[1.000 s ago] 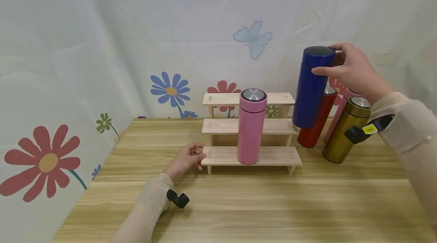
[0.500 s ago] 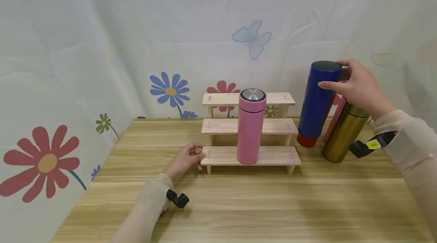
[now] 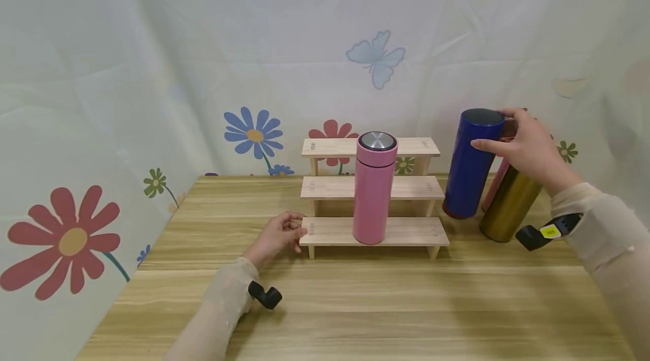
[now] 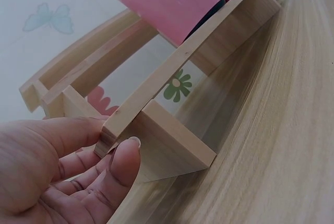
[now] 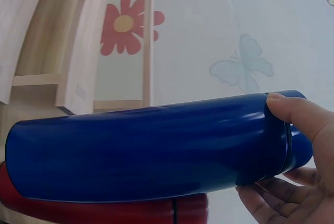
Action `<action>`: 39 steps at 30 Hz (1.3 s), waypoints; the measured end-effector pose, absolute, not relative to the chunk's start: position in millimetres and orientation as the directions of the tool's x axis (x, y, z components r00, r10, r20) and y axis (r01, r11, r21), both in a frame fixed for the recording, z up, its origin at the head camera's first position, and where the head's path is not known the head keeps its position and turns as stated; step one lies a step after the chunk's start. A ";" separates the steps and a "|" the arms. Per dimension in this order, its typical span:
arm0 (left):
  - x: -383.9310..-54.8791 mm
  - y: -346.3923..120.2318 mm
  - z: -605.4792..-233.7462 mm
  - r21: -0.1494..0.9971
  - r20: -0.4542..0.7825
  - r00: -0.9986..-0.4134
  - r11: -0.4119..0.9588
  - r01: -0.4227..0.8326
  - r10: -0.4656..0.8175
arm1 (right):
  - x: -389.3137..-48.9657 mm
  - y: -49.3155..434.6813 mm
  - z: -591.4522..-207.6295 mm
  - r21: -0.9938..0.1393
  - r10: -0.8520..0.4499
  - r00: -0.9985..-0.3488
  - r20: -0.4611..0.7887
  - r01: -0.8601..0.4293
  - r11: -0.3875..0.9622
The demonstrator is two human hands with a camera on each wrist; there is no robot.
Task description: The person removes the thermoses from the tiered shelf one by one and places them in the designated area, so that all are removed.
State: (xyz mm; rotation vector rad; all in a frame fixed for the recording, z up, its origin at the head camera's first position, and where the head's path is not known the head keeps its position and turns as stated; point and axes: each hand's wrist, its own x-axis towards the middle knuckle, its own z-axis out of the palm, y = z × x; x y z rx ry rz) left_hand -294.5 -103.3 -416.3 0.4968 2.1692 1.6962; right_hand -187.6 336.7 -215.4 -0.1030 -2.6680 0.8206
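Note:
My right hand (image 3: 533, 149) grips a blue thermos bottle (image 3: 467, 169) around its upper end, thumb on the near side. The bottle leans slightly, right of the wooden shelf; whether its base touches the table I cannot tell. Behind it a red thermos (image 5: 130, 211) is mostly hidden in the head view. On the left, my left hand (image 3: 276, 237) pinches the end of the lowest board of the three-step wooden shelf (image 3: 325, 231); the left wrist view shows thumb and fingers at the board's corner (image 4: 109, 130). A pink thermos (image 3: 374, 197) stands upright on that lowest step.
Under my right forearm stands a gold thermos (image 3: 508, 208), with another pink thermos (image 3: 495, 186) partly hidden behind it. The wood-grain table (image 3: 355, 304) reaches back to a curtain (image 3: 152, 67) printed with flowers and butterflies.
My right hand has lowered the blue thermos, first a little to the right, then down in front of the red one, which it now almost covers. The left hand and shelf stay still.

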 end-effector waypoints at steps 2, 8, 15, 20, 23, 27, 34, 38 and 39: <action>-294.3 -103.3 -416.0 0.973 -0.051 -0.880 0.223 0.063 0.473 | -187.5 335.9 -219.8 -0.551 0.172 -0.937 0.304 -0.026 0.834; -295.6 -103.1 -417.2 0.976 -0.058 -0.882 0.214 0.050 0.468 | -186.7 334.1 -231.7 -0.559 0.176 -0.940 0.292 -0.018 0.829; -295.8 -103.3 -418.6 0.975 -0.064 -0.885 0.216 0.042 0.461 | -187.0 333.7 -247.0 -0.578 0.197 -0.941 0.274 0.002 0.816; -295.9 -103.5 -418.6 0.975 -0.058 -0.880 0.216 0.052 0.471 | -186.3 333.6 -256.6 -0.591 0.211 -0.939 0.272 0.010 0.806; -295.7 -104.0 -418.1 0.975 -0.054 -0.877 0.215 0.057 0.478 | -185.4 333.8 -262.0 -0.588 0.217 -0.937 0.272 0.016 0.808; -295.7 -103.8 -418.3 0.975 -0.056 -0.877 0.214 0.055 0.478 | -184.6 335.2 -268.7 -0.586 0.226 -0.936 0.269 0.027 0.810; -295.4 -102.4 -418.8 0.979 -0.051 -0.878 0.197 0.050 0.475 | -185.2 337.7 -276.7 -0.597 0.239 -0.939 0.249 0.045 0.801; -295.5 -102.4 -418.3 0.980 -0.051 -0.879 0.193 0.048 0.474 | -185.7 339.0 -279.5 -0.608 0.248 -0.938 0.244 0.051 0.792; -295.7 -102.5 -418.2 0.980 -0.051 -0.878 0.194 0.048 0.475 | -185.9 339.1 -280.0 -0.610 0.250 -0.936 0.246 0.051 0.791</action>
